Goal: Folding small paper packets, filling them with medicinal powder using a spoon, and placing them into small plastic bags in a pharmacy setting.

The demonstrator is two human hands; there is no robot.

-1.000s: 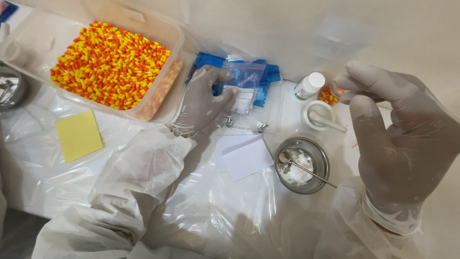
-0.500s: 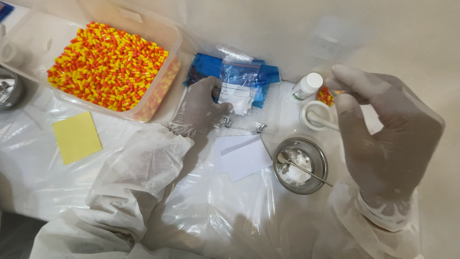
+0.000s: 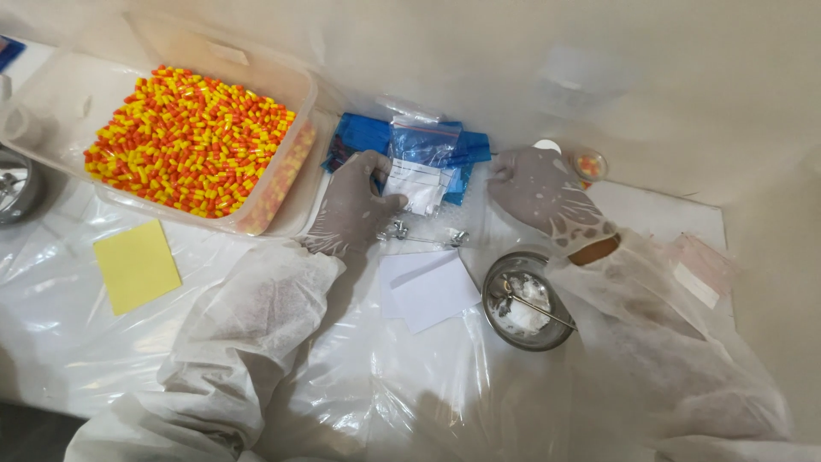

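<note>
**Gloved hands at a small powder bag**

Worktop (image 3: pixel 77 359) under clear plastic sheeting carries everything, and both arms reach across it in white disposable sleeves.

Largest of the things is the clear plastic tub of orange-and-yellow capsules (image 3: pixel 192 141), just to the left of the left hand (image 3: pixel 352 205) and nearly touching its wrist. Beyond the fingers of that hand lies a pile of blue packets (image 3: pixel 355 133), partly covered by a clear zip bag (image 3: pixel 425 141).

A yellow paper square (image 3: pixel 137 265) lies well to the left of the left sleeve, nearer the person. White paper slips (image 3: pixel 428 287) lie just nearer the person than the left hand, between the two forearms. Beside them, directly under the right wrist, stands a round steel dish (image 3: pixel 528 299) holding white powder and a thin metal spatula.

The left hand, in a grey glove, is curled with thumb and fingers pinched on the edge of a small bag of white powder (image 3: pixel 419 190), which lies between the two hands. The right hand (image 3: pixel 539 190), gloved too, rests knuckles-up with fingers bent down just right of that bag; whether it grips anything cannot be told. A tiny cup of capsules (image 3: pixel 589 164) sits just beyond its right side.
</note>
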